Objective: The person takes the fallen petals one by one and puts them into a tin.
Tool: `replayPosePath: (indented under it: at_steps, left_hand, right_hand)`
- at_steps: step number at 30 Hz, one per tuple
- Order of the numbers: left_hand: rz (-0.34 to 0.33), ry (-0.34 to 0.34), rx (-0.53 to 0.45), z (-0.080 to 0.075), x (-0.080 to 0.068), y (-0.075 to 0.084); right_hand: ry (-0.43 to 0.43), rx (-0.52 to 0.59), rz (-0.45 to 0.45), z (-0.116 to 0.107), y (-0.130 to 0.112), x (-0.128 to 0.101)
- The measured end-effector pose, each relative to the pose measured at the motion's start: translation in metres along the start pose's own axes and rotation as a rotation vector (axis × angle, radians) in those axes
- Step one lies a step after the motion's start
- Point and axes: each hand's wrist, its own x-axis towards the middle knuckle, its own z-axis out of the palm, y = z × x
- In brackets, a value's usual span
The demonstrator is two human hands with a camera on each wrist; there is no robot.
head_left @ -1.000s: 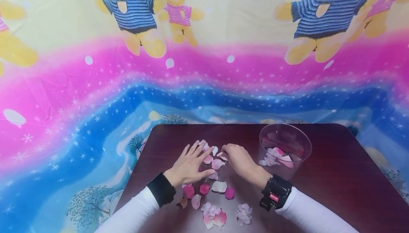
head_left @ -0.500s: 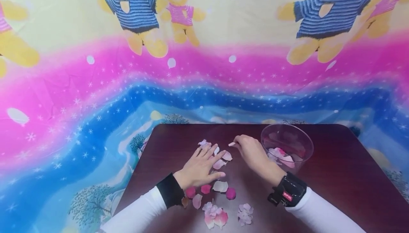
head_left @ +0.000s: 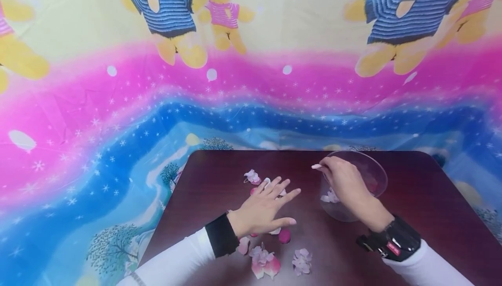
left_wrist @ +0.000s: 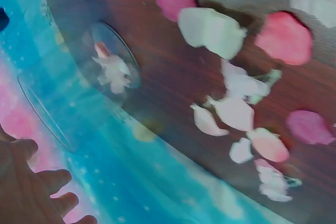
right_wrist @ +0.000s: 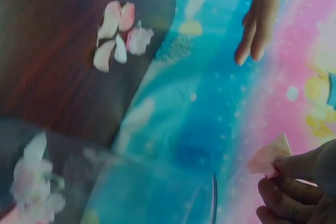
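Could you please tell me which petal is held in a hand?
The pale pink petal pinched in the right hand; the other petals lie on the table or in the clear container.

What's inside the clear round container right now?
Pale blossoms and part of a pink petal show through the wall of the clear round container. In the head view, the right hand covers the middle, so what lies behind it cannot be seen.

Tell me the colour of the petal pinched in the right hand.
The petal is pale pink; it shows best in the right wrist view.
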Motion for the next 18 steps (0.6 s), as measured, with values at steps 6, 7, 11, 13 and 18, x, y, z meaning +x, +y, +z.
replayPosePath:
  at_steps: [6, 7, 11, 13, 18]
  left_hand:
    - [0.051, 0.009, 0.051, -0.004, 0.008, 0.017]
    - [0.055, 0.012, 0.055, -0.004, 0.009, 0.019]
    - [0.061, 0.015, 0.064, -0.005, 0.010, 0.022]
    - [0.061, 0.014, 0.062, -0.006, 0.010, 0.022]
    - [0.053, 0.017, 0.060, -0.004, 0.008, 0.020]
  right_hand:
    - [0.019, -0.030, 0.021, -0.023, 0.013, -0.009]
    - [0.025, -0.032, 0.024, -0.026, 0.014, -0.010]
    - [0.032, -0.052, 0.042, -0.034, 0.019, -0.012]
    - [0.024, -0.059, 0.056, -0.035, 0.021, -0.012]
    - [-0.056, -0.091, 0.089, -0.032, 0.032, -0.012]
